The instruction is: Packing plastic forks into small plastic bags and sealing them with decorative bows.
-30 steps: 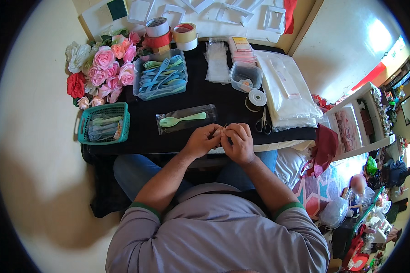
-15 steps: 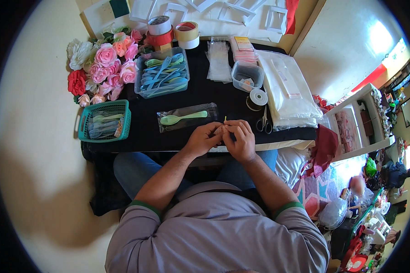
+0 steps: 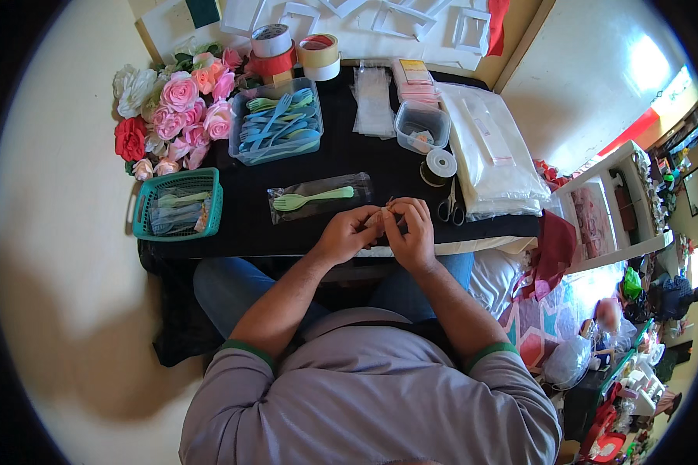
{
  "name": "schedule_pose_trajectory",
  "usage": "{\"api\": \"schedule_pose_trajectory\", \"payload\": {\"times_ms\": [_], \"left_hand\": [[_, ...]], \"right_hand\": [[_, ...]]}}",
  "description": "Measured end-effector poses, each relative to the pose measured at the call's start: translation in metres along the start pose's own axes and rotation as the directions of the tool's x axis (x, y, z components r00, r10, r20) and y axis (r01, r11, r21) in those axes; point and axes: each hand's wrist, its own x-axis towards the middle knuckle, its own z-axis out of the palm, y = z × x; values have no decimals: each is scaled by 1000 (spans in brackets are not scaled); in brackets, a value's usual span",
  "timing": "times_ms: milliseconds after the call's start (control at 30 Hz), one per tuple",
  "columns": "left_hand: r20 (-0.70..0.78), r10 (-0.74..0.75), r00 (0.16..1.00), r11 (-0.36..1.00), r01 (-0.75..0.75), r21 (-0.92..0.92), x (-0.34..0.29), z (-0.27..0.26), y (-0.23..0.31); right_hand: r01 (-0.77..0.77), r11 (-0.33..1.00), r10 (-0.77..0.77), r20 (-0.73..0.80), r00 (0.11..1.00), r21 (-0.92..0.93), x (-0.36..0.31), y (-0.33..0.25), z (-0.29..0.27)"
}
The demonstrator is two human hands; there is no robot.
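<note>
At the near edge of the black-covered table, my left hand [image 3: 343, 237] and my right hand [image 3: 412, 239] meet, their fingers pinched together. Between the fingertips is something small, mostly hidden and too small to name. Just beyond my left hand lies a light green plastic fork [image 3: 293, 202] in a clear sleeve [image 3: 360, 186], flat on the cloth. To the right of my right hand are scissors [image 3: 450, 211] with dark handles and a spool of ribbon or thread [image 3: 440, 163].
A teal basket [image 3: 219, 205] of wrapped cutlery stands left, artificial flowers [image 3: 180, 91] behind it. A clear tub [image 3: 275, 160] holds blue and green cutlery. Tape rolls [image 3: 318, 53], clear sleeves [image 3: 373, 101], a small tub [image 3: 404, 130] and plastic bags [image 3: 473, 190] line the back and right.
The small yellowish tip that stuck up above my fingertips no longer shows. My fingers have shifted slightly against each other; the things on the table lie as before.
</note>
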Motion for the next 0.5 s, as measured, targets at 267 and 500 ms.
{"api": "schedule_pose_trajectory", "payload": {"times_ms": [267,500], "left_hand": [[-11,10,1000,1000,-10,16,1,0,-2],[-8,16,1000,1000,-16,1,0,0,-4]], "right_hand": [[-28,1000,28,17,999,-2,-1,3,2],[8,999,-7,26,1000,-41,-2,7,2]]}}
